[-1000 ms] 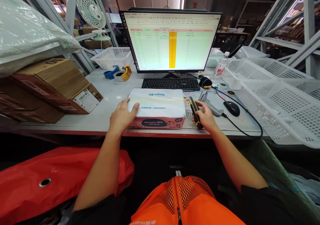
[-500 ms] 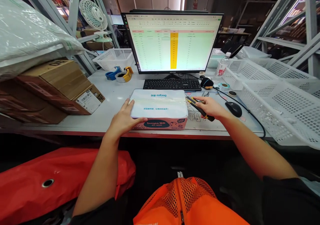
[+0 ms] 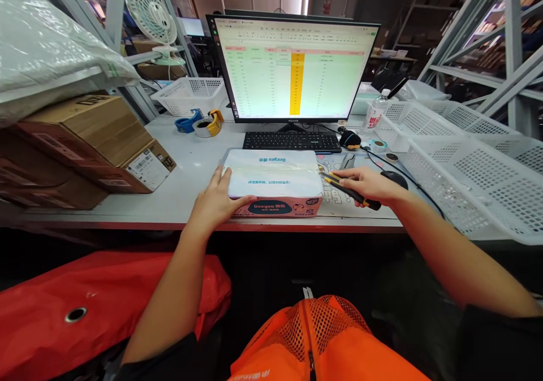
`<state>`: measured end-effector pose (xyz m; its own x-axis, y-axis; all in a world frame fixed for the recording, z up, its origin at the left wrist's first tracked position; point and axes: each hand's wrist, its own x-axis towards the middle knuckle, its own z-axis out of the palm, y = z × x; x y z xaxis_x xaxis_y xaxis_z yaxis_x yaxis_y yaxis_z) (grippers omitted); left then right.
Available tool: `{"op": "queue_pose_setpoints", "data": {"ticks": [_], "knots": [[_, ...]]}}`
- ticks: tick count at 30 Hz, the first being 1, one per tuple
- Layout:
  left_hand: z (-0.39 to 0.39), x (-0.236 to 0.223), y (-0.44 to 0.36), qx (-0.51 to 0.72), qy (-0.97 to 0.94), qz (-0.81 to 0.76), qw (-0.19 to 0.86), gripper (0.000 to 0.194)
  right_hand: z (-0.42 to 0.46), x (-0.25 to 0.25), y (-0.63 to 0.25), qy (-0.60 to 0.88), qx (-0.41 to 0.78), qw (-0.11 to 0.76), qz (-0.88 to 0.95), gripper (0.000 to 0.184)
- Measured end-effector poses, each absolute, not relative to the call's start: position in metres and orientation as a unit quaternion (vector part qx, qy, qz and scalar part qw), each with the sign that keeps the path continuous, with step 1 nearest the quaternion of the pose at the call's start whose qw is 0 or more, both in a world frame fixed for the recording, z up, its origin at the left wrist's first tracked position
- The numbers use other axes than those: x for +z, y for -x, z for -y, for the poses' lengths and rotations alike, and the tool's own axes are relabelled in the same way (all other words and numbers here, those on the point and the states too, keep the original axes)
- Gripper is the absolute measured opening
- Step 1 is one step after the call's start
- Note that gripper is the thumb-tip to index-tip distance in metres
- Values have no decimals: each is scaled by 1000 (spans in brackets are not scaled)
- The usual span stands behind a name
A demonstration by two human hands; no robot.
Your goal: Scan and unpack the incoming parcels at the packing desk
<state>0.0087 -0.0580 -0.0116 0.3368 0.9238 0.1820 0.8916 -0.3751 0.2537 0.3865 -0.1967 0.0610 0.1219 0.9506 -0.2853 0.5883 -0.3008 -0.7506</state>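
Note:
A flat box (image 3: pixel 275 185) with a white top and pink front lies near the table's front edge. Clear tape runs across its top. My left hand (image 3: pixel 214 197) grips the box's left end, thumb along the front and fingers at the left side. In my right hand (image 3: pixel 368 184) is a black and yellow utility knife (image 3: pixel 353 193), its tip pointing left at the right edge of the box. Whether the blade touches the tape I cannot tell.
Behind the box stand a keyboard (image 3: pixel 292 141) and a monitor (image 3: pixel 258 76). Tape dispensers (image 3: pixel 207 125) and brown cartons (image 3: pixel 93 143) are on the left. To the right are a mouse (image 3: pixel 394 178), a bottle (image 3: pixel 376 109) and white baskets (image 3: pixel 475 183). A red bag (image 3: pixel 127 296) hangs below the table.
My right hand has moved to the right with the utility knife. The box and my left hand appear slightly further right, and the view has shifted a little.

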Motion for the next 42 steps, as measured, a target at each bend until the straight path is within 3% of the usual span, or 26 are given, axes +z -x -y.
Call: {"op": "queue_pose_setpoints", "data": {"ticks": [5, 10, 12, 16, 20, 24, 29, 36, 42], "knots": [[61, -15, -9, 179, -821, -540, 42, 111, 215, 63, -379, 725, 355, 192, 559, 54], [95, -38, -23, 283, -850, -441, -60, 67, 205, 85, -407, 787, 131, 93, 596, 56], [103, -52, -33, 335, -854, -391, -70, 59, 185, 101, -407, 775, 46, 54, 628, 52], [95, -74, -48, 440, -806, -386, -81, 48, 129, 124, -341, 685, -55, -27, 726, 38], [83, -83, -49, 457, -796, -386, -92, 38, 75, 121, -233, 587, -72, -108, 799, 40], [83, -83, -48, 455, -800, -382, -89, 36, 39, 107, -168, 532, -101, -125, 831, 40], [84, -83, -47, 430, -813, -391, -50, 38, 26, 97, -161, 535, -86, -151, 827, 36], [85, -84, -46, 419, -817, -396, -29, 40, 59, 97, -216, 571, -89, -212, 788, 32], [83, -86, -47, 452, -805, -380, -49, 43, 121, 116, -319, 671, -100, -284, 678, 21]]}}
